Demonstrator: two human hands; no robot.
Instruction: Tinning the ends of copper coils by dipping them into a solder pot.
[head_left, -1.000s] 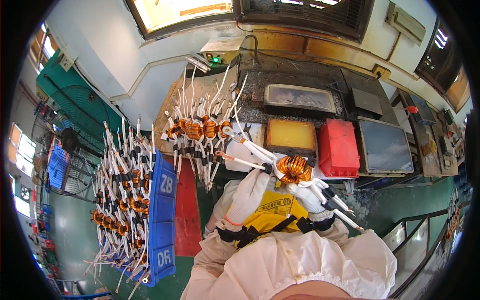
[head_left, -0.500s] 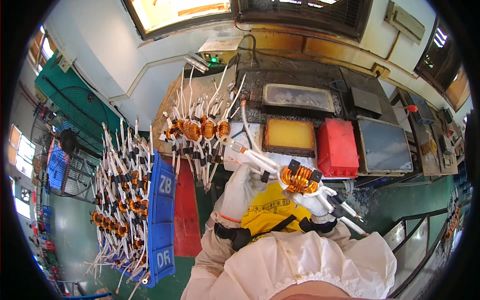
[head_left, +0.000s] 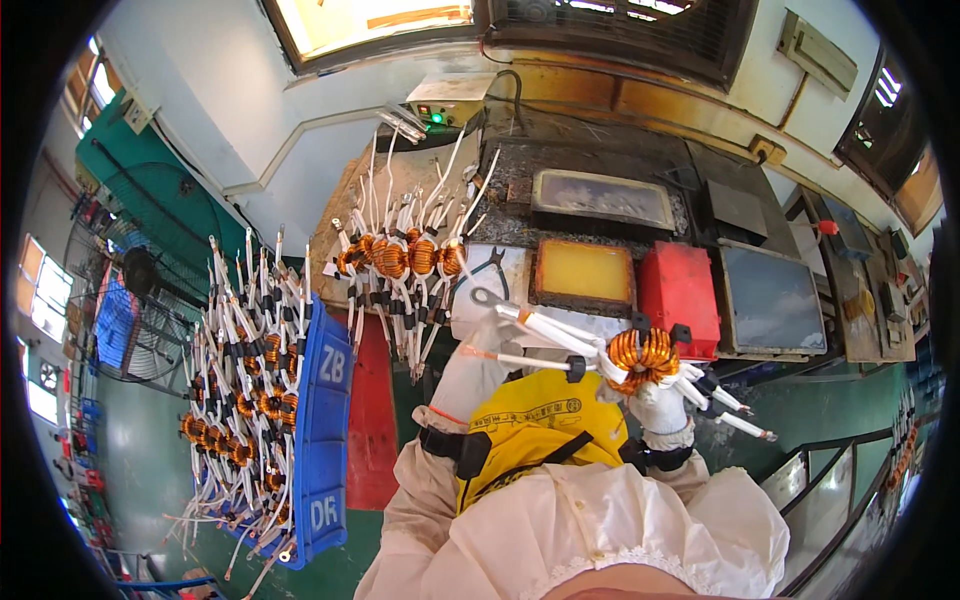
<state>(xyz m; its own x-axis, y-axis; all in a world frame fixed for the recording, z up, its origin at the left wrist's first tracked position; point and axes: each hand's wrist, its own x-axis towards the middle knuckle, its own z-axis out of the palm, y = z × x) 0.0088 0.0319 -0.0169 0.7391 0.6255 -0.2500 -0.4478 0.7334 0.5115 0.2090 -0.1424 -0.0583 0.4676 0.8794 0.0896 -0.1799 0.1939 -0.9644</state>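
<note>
In my gloved right hand (head_left: pixel 662 410) is a toroidal coil (head_left: pixel 642 358) with copper windings, black blocks and white sleeved leads. The hand is closed around its underside, in front of the red box, and the coil hides some of the fingers. Thick leads with a ring terminal (head_left: pixel 487 297) stretch left from the coil; others point to the lower right. My gloved left hand (head_left: pixel 474 362) is closed at the left leads, whose copper end crosses it; its fingertips are partly covered. Black-handled pliers (head_left: pixel 490 262) lie on a white sheet just beyond the left hand.
Similar coils (head_left: pixel 395 257) stand bunched on the bench at left. A blue crate (head_left: pixel 325 420) beside me is crammed with more. Behind my hands are a yellow-filled tray (head_left: pixel 584 272), a red box (head_left: pixel 680 290), a grey-topped tray (head_left: pixel 600 198) and a grey panel (head_left: pixel 772 297).
The coil has moved right with my right hand and turned so its ring opening shows. My left hand has shifted slightly left, farther from the coil body. The pliers are now less covered.
</note>
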